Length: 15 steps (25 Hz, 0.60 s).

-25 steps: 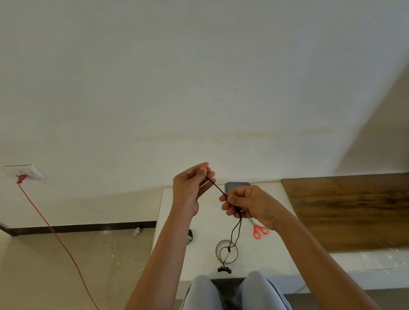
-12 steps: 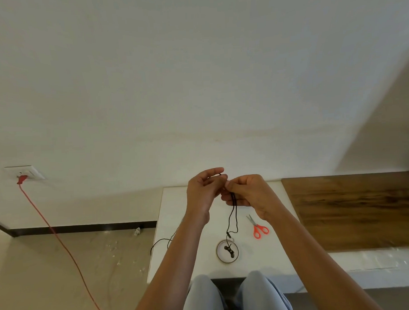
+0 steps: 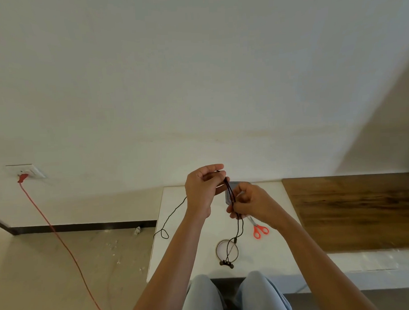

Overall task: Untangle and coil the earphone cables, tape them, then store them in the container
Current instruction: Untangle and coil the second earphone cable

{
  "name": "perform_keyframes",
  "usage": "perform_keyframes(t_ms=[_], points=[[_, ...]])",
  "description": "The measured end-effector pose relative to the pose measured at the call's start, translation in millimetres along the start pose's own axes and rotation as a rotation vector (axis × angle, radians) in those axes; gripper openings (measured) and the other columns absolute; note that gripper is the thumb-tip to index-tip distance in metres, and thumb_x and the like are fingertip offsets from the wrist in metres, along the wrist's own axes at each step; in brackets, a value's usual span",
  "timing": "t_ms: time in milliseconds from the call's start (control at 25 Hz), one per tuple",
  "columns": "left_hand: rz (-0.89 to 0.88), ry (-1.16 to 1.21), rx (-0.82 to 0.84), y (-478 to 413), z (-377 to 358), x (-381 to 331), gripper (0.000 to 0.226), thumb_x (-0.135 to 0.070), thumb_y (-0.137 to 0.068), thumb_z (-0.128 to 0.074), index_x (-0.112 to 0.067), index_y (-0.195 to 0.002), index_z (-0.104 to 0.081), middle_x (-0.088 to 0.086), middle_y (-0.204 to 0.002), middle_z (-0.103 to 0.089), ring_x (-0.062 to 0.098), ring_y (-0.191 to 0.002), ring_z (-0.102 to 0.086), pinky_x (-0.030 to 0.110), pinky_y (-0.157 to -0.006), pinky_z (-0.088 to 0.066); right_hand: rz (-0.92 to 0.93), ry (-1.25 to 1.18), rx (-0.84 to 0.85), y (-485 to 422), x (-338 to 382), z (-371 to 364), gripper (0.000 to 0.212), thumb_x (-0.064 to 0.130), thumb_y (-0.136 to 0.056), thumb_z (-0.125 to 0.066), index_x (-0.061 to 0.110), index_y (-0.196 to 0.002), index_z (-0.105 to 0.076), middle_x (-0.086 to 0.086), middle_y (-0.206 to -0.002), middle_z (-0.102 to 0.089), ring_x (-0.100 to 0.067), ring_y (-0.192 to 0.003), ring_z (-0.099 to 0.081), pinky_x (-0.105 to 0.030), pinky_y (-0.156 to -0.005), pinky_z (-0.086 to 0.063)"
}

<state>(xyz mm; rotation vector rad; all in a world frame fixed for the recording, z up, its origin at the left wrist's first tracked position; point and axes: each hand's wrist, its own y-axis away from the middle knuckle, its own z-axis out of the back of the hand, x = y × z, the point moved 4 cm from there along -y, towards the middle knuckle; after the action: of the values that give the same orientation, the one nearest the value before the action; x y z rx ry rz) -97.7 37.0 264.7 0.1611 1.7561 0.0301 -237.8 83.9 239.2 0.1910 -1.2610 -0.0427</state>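
While half a second ago the two hands were pinched together at one spot on the cable, they now stand apart along it: the left hand [image 3: 203, 189] is raised with its fingers closed on the upper bend of the black earphone cable [image 3: 230, 191], and the right hand [image 3: 251, 203] sits lower, thumb and fingertips clamped on the doubled strands just below. Between the two grips several strands run side by side, which reads as a first loop of the coil being laid. Below the right hand the cable hangs down to the earbuds [image 3: 226, 263], which dangle over the near rim of the tape roll [image 3: 227, 251] lying flat on the white table [image 3: 183, 248]; a moment back they hung higher, within the ring. A free tail of cable trails from behind the left hand out past the table's left edge and ends in a small loop [image 3: 164, 234]; it has been drawn further out than before. My judgement is that untangling is largely done and coiling has just begun, with taping and storing untouched. The red-handled scissors [image 3: 259, 230] lie just right of the tape roll, and a grey container [image 3: 232, 184] shows partly behind the hands, so everything for the later steps is close by. The risk I see is the loose tail snagging on the table edge as it is wound in.
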Motion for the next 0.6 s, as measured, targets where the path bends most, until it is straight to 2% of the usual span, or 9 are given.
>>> perform_keyframes(t_ms=[160, 360, 480, 600], points=[[0.003, 0.17, -0.012, -2, 2, -22, 0.017, 0.006, -0.085, -0.064, -0.001, -0.099, -0.069, 0.013, -0.083, -0.07, 0.019, -0.071, -0.072, 0.028, -0.066, -0.059, -0.035, 0.088, 0.122, 0, -32, -9, 0.008, -0.002, -0.086, -0.06, -0.001, -0.094, -0.057, -0.009, -0.087, -0.075, -0.022, -0.078, -0.073, -0.037, -0.078, -0.059], [-0.09, 0.256, -0.019, -11, 14, -57, 0.019, 0.005, -0.087, -0.062, 0.001, -0.105, -0.067, 0.013, -0.085, -0.07, 0.022, -0.077, -0.072, 0.03, -0.071, -0.059, -0.021, -0.018, 0.256, 9, -85, -28, 0.012, -0.004, -0.09, -0.055, -0.006, -0.098, -0.063, -0.018, -0.095, -0.071, -0.022, -0.087, -0.069, -0.03, -0.084, -0.055], [-0.124, 0.216, 0.005, -12, 15, -64, 0.021, 0.003, -0.088, -0.061, -0.001, -0.107, -0.067, 0.012, -0.087, -0.071, 0.023, -0.081, -0.073, 0.03, -0.072, -0.058, -0.066, 0.011, 0.148, 9, -115, -32, 0.012, -0.006, -0.089, -0.054, -0.006, -0.093, -0.065, -0.013, -0.088, -0.071, -0.018, -0.082, -0.069, -0.03, -0.082, -0.056], [-0.118, 0.215, 0.011, -12, 15, -61, 0.02, 0.003, -0.088, -0.061, -0.001, -0.107, -0.067, 0.012, -0.086, -0.071, 0.023, -0.08, -0.073, 0.03, -0.072, -0.058, -0.103, 0.155, 0.041, 4, -136, -33, 0.013, -0.003, -0.086, -0.059, 0.006, -0.083, -0.068, -0.001, -0.081, -0.071, -0.007, -0.078, -0.069, -0.026, -0.081, -0.057]])
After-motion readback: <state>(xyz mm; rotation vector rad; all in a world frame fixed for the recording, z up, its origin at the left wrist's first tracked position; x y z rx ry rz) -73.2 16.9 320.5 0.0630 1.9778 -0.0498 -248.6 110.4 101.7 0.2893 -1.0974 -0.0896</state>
